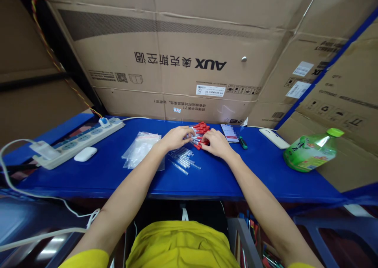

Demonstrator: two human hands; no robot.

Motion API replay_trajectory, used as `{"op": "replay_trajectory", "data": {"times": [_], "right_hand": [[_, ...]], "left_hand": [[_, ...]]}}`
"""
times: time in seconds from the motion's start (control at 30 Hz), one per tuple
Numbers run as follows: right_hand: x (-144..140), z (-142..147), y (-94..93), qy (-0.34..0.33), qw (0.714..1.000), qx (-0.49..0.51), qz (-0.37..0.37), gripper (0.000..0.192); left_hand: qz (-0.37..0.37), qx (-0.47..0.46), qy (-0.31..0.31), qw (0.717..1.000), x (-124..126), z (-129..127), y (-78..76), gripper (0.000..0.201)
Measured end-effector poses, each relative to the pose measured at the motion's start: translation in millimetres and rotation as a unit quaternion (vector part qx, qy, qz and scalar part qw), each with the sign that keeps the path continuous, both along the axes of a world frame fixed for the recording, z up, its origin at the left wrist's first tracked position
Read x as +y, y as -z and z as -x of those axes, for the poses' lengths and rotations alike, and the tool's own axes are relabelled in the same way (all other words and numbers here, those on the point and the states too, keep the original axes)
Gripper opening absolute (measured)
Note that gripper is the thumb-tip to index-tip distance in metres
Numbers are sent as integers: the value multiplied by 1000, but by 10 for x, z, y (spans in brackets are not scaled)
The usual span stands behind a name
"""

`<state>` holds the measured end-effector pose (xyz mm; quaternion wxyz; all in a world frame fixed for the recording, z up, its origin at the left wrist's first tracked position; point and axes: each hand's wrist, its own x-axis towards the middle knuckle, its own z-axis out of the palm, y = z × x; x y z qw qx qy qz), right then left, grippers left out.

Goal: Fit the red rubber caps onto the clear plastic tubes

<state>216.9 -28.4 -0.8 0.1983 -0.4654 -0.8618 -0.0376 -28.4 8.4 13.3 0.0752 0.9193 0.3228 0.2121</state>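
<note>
A bundle of slim rods with red ends [202, 127] lies on the blue table [212, 173], between my two hands. My left hand [178, 137] comes from the left, its fingers curled at the pale, shiny shafts of the bundle. On the other side my right hand [215, 142] bends its fingers around some red ends. Its fingertips are partly hidden by the hand. Several loose clear tubes [183, 157] are spread just below my left hand. Left of them, partly behind my left forearm, is a stack of clear plastic bags [140, 149].
Behind stands a cardboard wall [177, 35]. A phone [229, 133] and a green-black screwdriver [243, 142] lie right of my hands. Farther right are a white device [274, 138] and a green bottle [310, 151]. A power strip [82, 140] and white case [85, 154] are left.
</note>
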Motion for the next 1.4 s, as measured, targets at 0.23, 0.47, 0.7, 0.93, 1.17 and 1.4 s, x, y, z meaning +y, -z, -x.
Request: {"op": "replay_trajectory", "data": {"times": [0.23,0.47,0.7,0.93,1.17,1.4], "right_hand": [[-28,-17,-13,-5,993,109,-44,9],[4,-22,3,-37,984,172,-40,17],[41,-54,39,-3,981,193,-30,25],[61,-68,76,-4,975,220,11,27],[39,-40,52,-14,970,243,18,28],[24,-33,24,-15,965,260,14,26]], "left_hand": [[-35,-29,30,999,-114,-184,60,23],[1,-67,17,998,-114,-265,103,28],[16,-77,16,997,-98,-285,144,28],[11,-71,15,997,-130,-299,132,26],[12,-84,3,996,-171,-289,88,18],[20,-106,16,994,-181,-311,80,18]]}}
